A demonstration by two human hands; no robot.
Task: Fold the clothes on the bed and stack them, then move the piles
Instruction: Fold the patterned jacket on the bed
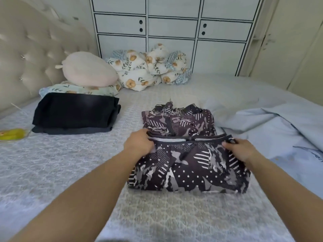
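A dark pile [75, 113] lies well left of the fingers, bare bed [52, 163] between. The left hand [139, 143] and right hand [242, 150] pinch the jacket [188, 165] at its folded edge's corners. The fingertips are hidden in cloth. A blue sheet [279, 123] lies just right.

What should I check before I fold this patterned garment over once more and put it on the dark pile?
1. Left hand grips the near fold's left edge: ok.
2. Right hand holds the right edge: ok.
3. Patterned garment lies flat and even: not ok, its far part is bunched.
4. Folded black clothes pile looks square and stable enough to take another piece: ok.
5. Bed surface between garment and pile is free: ok.
6. Light blue garment at the right is folded: not ok.
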